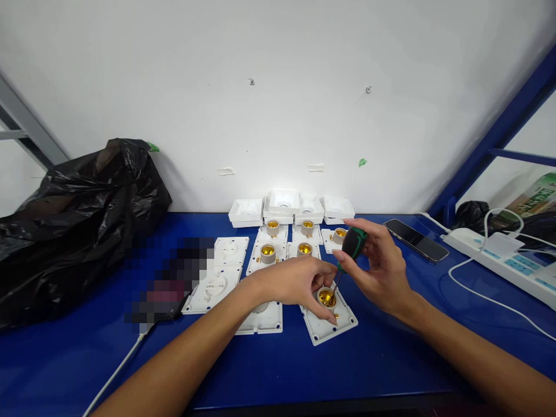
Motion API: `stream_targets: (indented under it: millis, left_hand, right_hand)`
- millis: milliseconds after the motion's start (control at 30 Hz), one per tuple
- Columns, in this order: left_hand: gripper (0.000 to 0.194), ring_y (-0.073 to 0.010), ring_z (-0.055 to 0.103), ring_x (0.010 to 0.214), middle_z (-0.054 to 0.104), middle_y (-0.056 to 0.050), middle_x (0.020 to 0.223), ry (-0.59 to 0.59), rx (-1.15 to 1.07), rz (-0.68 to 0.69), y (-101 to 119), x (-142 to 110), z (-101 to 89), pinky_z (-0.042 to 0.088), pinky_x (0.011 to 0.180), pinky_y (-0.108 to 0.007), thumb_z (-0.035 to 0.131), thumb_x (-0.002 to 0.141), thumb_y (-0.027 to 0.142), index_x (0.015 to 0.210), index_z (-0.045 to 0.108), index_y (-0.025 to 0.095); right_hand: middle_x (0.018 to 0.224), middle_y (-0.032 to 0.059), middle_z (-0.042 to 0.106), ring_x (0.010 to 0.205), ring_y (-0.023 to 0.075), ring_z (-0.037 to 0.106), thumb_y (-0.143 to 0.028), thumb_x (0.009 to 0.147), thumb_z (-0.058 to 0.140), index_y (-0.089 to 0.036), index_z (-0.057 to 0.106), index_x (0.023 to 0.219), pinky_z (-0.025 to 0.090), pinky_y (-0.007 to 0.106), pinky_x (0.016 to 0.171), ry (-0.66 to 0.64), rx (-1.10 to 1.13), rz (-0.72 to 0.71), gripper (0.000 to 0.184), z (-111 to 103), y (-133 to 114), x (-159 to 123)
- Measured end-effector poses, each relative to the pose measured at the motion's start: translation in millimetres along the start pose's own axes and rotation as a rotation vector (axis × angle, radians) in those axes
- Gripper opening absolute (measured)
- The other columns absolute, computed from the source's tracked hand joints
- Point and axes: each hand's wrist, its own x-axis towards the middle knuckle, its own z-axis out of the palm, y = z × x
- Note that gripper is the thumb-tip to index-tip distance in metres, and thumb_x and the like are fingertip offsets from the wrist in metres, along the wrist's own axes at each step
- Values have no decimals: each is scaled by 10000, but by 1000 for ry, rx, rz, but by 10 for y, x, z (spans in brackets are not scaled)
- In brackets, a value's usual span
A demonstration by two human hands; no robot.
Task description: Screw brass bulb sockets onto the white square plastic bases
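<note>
**Screwdriver applied to lamp socket on blue bench**

The left hand [299, 284] is reaching in from the lower left and is steadying a socket [326, 297] with a brass insert; its fingers are curling around the socket, thumb and fingertips pinching it at the rim. The socket is sitting on a white plate [329, 325], which is lying slightly rotated on the bench [304, 370], near the front edge and just right of centre.

The right hand [377, 269] is gripping a screwdriver [353, 244] by its green-and-black handle; the fingers are wrapping closed around the handle. The shaft is slanting down and left, with the tip inside the socket.

Behind the hands, more plates with sockets [268, 253] are lying in rows, and empty white covers [245, 212] are standing against the wall. A phone [416, 239] is lying to the right, near a power strip [499, 258]. A black bag [73, 220] is occupying the left side.
</note>
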Motion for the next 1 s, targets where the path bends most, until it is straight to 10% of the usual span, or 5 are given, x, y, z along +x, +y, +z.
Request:
stream_targets:
  millis: [533, 1000]
  left_hand:
    - [499, -111, 401, 561, 448, 78, 623, 9, 46, -27, -14, -3, 3, 245, 538, -312, 863, 640, 539, 726, 483, 227]
    - [499, -116, 461, 583, 517, 77, 651, -18, -13, -9, 12, -6, -26, 300, 546, -290, 899, 587, 526, 773, 553, 219]
  right_hand:
    - [1303, 62, 655, 843, 183, 674, -175, 915, 663, -351, 441, 1477, 601, 321, 622, -154, -7, -156, 630, -83, -6, 22]
    - [971, 25, 629, 783, 191, 618, -159, 897, 667, -347, 447, 1415, 565, 330, 593, -102, 33, -194, 593, -58, 1, 23]
